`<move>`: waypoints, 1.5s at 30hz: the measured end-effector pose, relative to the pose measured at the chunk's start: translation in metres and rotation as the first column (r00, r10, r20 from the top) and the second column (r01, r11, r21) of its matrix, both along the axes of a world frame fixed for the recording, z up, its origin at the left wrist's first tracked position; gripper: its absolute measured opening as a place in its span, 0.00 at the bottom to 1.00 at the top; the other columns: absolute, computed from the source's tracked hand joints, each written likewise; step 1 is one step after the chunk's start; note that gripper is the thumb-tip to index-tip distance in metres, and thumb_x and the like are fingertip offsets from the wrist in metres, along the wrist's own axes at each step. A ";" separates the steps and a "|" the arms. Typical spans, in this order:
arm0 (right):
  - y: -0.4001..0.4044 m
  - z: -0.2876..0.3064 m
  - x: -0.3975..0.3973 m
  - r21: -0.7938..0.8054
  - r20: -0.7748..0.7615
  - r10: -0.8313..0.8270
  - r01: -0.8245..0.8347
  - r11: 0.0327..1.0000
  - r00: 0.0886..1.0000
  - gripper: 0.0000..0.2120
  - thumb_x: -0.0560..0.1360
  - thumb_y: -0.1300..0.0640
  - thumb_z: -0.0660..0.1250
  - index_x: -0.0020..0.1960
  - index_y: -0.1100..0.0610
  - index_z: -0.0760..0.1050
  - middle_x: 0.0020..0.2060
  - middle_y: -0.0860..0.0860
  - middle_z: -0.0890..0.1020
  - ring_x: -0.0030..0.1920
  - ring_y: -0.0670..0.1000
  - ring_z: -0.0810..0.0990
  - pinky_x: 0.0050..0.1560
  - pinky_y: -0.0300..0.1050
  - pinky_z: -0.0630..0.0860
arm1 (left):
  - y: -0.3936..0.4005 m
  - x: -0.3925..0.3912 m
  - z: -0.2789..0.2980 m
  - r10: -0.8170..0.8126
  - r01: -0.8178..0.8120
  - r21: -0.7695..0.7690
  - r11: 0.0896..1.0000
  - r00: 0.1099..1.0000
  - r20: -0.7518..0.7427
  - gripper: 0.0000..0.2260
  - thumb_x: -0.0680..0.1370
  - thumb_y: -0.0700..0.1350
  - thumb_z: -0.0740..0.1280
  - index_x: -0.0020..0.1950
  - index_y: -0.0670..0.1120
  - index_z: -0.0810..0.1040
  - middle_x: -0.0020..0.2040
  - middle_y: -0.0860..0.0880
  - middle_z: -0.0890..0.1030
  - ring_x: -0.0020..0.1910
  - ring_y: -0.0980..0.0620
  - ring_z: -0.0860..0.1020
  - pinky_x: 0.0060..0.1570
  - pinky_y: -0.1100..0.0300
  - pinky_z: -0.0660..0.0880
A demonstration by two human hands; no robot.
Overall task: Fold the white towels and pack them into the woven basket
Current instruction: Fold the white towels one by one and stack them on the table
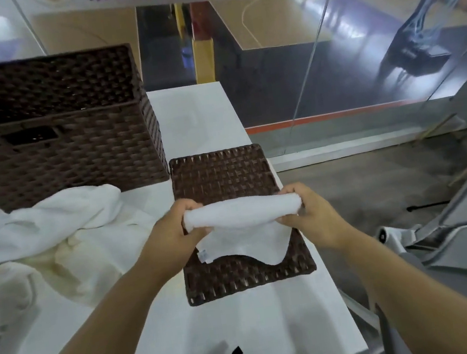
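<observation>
White towel (240, 221), partly rolled, sits between my hands above the flat woven lid (220, 175) on the tabletop (193, 116); my left hand (171, 235) grips one end; my right hand (306, 211) grips the other. Basket (48, 125) stands behind-left; loose towels (39, 234) lie beside it.

Towel (240, 214) soft white cloth; basket (72, 151) rough brown weave; table (196, 116) smooth white

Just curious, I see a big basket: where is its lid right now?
The lid lies flat on the white table, right of the basket, under the towel both hands hold.
</observation>
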State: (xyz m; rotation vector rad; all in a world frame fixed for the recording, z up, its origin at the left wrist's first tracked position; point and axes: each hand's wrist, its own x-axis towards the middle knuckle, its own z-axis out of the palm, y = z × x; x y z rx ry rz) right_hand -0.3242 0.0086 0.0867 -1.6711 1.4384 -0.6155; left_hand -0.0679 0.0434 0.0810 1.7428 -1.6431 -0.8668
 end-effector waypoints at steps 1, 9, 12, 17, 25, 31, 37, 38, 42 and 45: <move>0.007 -0.004 -0.002 0.036 0.010 -0.008 0.007 0.999 1.000 0.15 0.74 0.58 0.70 0.50 0.43 0.67 0.49 0.43 0.76 0.49 0.44 0.75 0.45 0.34 0.71 | 0.008 0.001 0.000 -0.006 0.008 0.047 0.999 0.999 -0.044 0.10 0.75 0.47 0.68 0.53 0.55 0.70 0.50 0.59 0.76 0.48 0.58 0.74 0.42 0.66 0.70; 0.082 -0.020 -0.009 0.291 -0.010 -0.138 0.135 0.947 0.990 0.17 0.76 0.46 0.65 0.61 0.51 0.66 0.51 0.46 0.81 0.50 0.48 0.81 0.48 0.42 0.78 | 0.072 0.004 -0.019 0.037 0.019 0.246 0.969 0.975 -0.220 0.09 0.77 0.51 0.66 0.55 0.53 0.71 0.44 0.55 0.80 0.39 0.55 0.80 0.35 0.64 0.78; 0.102 -0.026 -0.011 0.287 -0.137 -0.149 0.183 0.940 0.979 0.15 0.77 0.46 0.64 0.60 0.50 0.66 0.49 0.45 0.80 0.46 0.43 0.79 0.40 0.36 0.73 | 0.091 -0.004 -0.033 0.059 0.014 0.278 0.960 0.966 -0.252 0.11 0.77 0.50 0.67 0.57 0.49 0.72 0.43 0.55 0.81 0.37 0.56 0.81 0.31 0.66 0.77; 0.113 -0.048 -0.011 0.250 -0.467 -0.140 0.283 0.926 0.873 0.23 0.78 0.49 0.64 0.70 0.55 0.63 0.61 0.53 0.74 0.56 0.54 0.75 0.51 0.47 0.74 | 0.102 -0.011 -0.070 -0.053 0.038 0.311 0.950 0.998 0.041 0.19 0.77 0.50 0.66 0.67 0.48 0.69 0.62 0.49 0.74 0.54 0.52 0.76 0.55 0.60 0.72; 0.105 -0.071 -0.013 0.155 -0.686 0.110 -0.003 0.988 0.719 0.24 0.81 0.48 0.56 0.74 0.55 0.59 0.71 0.51 0.65 0.71 0.53 0.61 0.69 0.48 0.64 | 0.098 -0.015 -0.099 -0.262 0.198 0.246 0.949 0.930 0.259 0.15 0.79 0.48 0.63 0.66 0.49 0.73 0.65 0.50 0.72 0.61 0.52 0.71 0.59 0.61 0.69; 0.061 -0.086 -0.014 0.197 -0.674 0.249 -0.156 0.968 0.696 0.32 0.78 0.38 0.41 0.75 0.55 0.59 0.74 0.50 0.62 0.74 0.52 0.58 0.71 0.46 0.60 | 0.068 -0.021 -0.108 -0.298 0.183 0.369 0.912 0.911 0.286 0.21 0.83 0.51 0.49 0.75 0.48 0.60 0.76 0.52 0.58 0.76 0.54 0.51 0.72 0.59 0.52; 0.009 -0.099 -0.009 0.483 -0.571 0.510 -0.239 0.842 0.644 0.28 0.81 0.41 0.41 0.77 0.52 0.52 0.77 0.50 0.48 0.77 0.50 0.45 0.74 0.45 0.50 | 0.039 -0.011 -0.117 -0.379 0.204 0.498 0.843 0.882 0.280 0.27 0.80 0.59 0.48 0.76 0.49 0.58 0.78 0.53 0.49 0.76 0.55 0.45 0.74 0.58 0.49; 0.002 -0.104 -0.009 0.488 -0.565 0.511 -0.237 0.840 0.648 0.24 0.83 0.47 0.42 0.78 0.53 0.49 0.78 0.52 0.47 0.77 0.53 0.43 0.75 0.46 0.48 | 0.034 -0.011 -0.119 -0.359 0.190 0.487 0.853 0.889 0.283 0.29 0.79 0.62 0.48 0.76 0.50 0.57 0.78 0.53 0.49 0.76 0.55 0.44 0.73 0.58 0.49; -0.021 -0.119 -0.007 0.471 -0.567 0.499 -0.238 0.849 0.656 0.24 0.83 0.59 0.42 0.78 0.58 0.43 0.76 0.61 0.47 0.75 0.64 0.37 0.76 0.56 0.42 | 0.018 -0.020 -0.123 -0.375 0.261 0.362 0.895 0.879 0.293 0.31 0.76 0.64 0.53 0.76 0.54 0.54 0.77 0.55 0.48 0.76 0.55 0.42 0.72 0.59 0.49; -0.041 -0.127 -0.003 0.459 -0.588 0.495 -0.240 0.855 0.640 0.24 0.82 0.60 0.42 0.78 0.57 0.42 0.76 0.62 0.44 0.74 0.65 0.34 0.75 0.58 0.41 | 0.011 -0.033 -0.125 -0.428 0.320 0.340 0.884 0.847 0.315 0.21 0.79 0.54 0.60 0.72 0.55 0.65 0.75 0.56 0.57 0.73 0.55 0.48 0.71 0.61 0.52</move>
